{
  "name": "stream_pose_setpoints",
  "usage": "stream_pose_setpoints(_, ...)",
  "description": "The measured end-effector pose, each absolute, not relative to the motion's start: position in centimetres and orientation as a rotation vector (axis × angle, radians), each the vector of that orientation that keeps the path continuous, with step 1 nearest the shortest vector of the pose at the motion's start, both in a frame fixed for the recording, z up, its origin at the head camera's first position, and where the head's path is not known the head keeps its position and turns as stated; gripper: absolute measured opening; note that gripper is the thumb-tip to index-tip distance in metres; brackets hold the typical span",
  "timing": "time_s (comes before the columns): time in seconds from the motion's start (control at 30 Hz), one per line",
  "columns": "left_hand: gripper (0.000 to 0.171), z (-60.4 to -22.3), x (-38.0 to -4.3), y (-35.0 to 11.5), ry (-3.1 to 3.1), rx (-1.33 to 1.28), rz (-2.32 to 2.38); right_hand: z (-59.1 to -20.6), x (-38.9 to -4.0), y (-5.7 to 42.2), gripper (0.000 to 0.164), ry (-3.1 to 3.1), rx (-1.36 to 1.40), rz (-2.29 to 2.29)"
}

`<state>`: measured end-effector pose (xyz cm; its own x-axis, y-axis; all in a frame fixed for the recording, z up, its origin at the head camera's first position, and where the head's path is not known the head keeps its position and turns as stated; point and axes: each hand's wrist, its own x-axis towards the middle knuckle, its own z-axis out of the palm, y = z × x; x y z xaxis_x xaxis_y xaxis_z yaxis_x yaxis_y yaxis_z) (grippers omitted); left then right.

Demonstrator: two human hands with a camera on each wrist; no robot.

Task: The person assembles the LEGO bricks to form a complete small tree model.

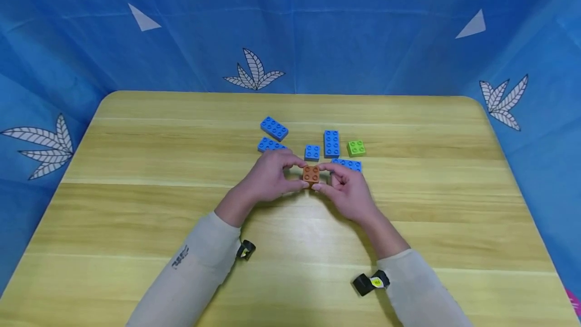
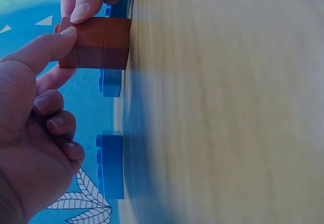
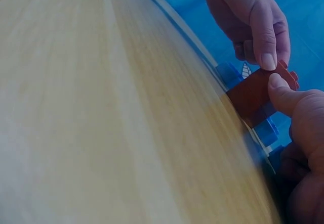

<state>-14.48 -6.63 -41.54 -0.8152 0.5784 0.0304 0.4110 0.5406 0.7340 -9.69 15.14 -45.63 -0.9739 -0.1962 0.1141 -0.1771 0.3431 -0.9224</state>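
From the head view I see two pale sleeves [image 1: 190,271] coming in at the bottom of the frame, each with a black camera [image 1: 371,282] at the wrist. Beyond them, at the centre of the frame, I have both hands on a brown stack [image 1: 310,174]. The left hand [image 1: 272,178] pinches its left side with thumb and forefinger, the gap between them only as wide as the stack; the right hand [image 1: 347,193] does the same on its right. In the left wrist view the stack shows seams between bricks, and its foot seems to meet the worktop [image 1: 136,206].

Just past the right hand, partly covered by it, lies a long blue brick [image 1: 349,164]. Behind the stack sits a square blue brick [image 1: 311,153]. Left of centre a blue brick [image 1: 270,144] is partly behind the left hand; right of centre I see an upright-lying blue brick [image 1: 332,144] beside a green brick [image 1: 356,148]. Farther up, another blue brick [image 1: 274,128] lies slantwise. Blue cloth [image 1: 340,29] fills the top.
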Motion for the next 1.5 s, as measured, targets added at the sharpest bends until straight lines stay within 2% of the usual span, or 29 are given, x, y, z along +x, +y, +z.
stream_pose_setpoints(0.9, 0.035, -42.8, -14.1, -6.8, 2.435, 0.628, 1.354, -45.8, -9.6, 15.2, 0.032, 2.551, -0.321, -1.730)
stream_pose_setpoints(1.23, 0.039, -42.8, -15.2, -8.8, 2.467, 0.604, 1.377, -45.9, -9.6, 15.1, 0.033, 2.553, -0.318, -1.744)
stream_pose_setpoints(1.5, 0.041, -43.1, -16.7, -10.2, 2.514, 0.470, 1.391, -46.0, -9.7, 15.0, 0.035, 2.529, -0.292, -1.763)
